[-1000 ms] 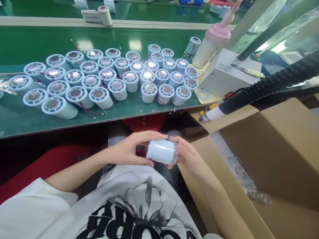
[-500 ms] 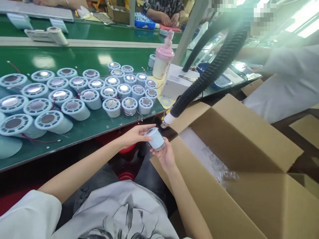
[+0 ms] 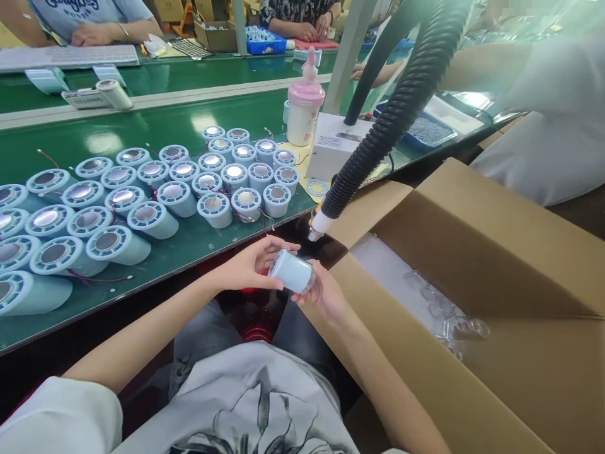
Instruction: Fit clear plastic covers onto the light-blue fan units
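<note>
At the lower centre of the frame our left hand (image 3: 246,268) and right hand (image 3: 321,293) both clasp one pale blue cylinder (image 3: 292,272); a cardboard box (image 3: 472,252) stands open at right.

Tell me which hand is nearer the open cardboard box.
Right. The right hand cups the pale blue cylinder just beside the cardboard box wall; the left hand grips the cylinder's far side, farther from it.

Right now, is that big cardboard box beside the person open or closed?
Open. The cardboard box has its flaps folded outward, and clear plastic pieces show inside.
</note>
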The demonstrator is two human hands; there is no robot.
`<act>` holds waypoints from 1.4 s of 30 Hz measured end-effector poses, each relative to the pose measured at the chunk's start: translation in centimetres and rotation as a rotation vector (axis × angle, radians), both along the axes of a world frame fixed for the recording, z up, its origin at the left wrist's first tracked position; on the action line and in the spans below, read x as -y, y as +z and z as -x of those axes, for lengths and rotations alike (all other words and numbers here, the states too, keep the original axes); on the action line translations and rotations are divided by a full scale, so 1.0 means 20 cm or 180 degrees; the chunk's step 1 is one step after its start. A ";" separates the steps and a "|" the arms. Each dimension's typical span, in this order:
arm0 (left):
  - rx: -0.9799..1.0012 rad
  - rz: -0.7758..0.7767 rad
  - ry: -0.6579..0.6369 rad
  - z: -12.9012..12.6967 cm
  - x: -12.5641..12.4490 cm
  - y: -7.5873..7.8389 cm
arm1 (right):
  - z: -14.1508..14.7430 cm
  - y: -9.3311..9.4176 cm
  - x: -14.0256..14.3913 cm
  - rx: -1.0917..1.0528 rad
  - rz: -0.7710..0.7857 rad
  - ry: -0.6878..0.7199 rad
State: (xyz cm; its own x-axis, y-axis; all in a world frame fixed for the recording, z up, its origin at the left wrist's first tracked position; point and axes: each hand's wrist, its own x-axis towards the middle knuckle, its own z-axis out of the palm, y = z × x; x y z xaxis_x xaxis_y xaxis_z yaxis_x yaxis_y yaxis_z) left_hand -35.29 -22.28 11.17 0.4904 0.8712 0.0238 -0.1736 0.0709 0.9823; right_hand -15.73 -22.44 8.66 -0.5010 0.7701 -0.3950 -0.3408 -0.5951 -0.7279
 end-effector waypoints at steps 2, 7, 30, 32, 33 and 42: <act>-0.0034 -0.0343 -0.0050 0.03 0.08 0.04 | -0.01 0.06 0.04 0.0102 0.0037 0.0309; -0.0863 -0.1134 -0.0229 0.08 0.21 0.13 | -0.02 0.18 0.12 0.0297 0.0360 0.0975; -0.0403 0.0193 -0.0678 -0.12 -0.35 -0.05 | -0.03 -0.10 -0.17 -0.0509 0.1090 -0.0170; -0.0440 0.0269 -0.0607 -0.11 -0.34 -0.03 | -0.03 -0.09 -0.18 -0.0551 0.1127 -0.0063; -0.0463 0.0317 -0.0556 -0.10 -0.34 -0.02 | -0.02 -0.08 -0.18 -0.0564 0.1150 -0.0009; -0.0486 0.0215 -0.0378 -0.01 -0.29 -0.01 | 0.02 -0.01 -0.17 -0.0546 0.1324 0.0346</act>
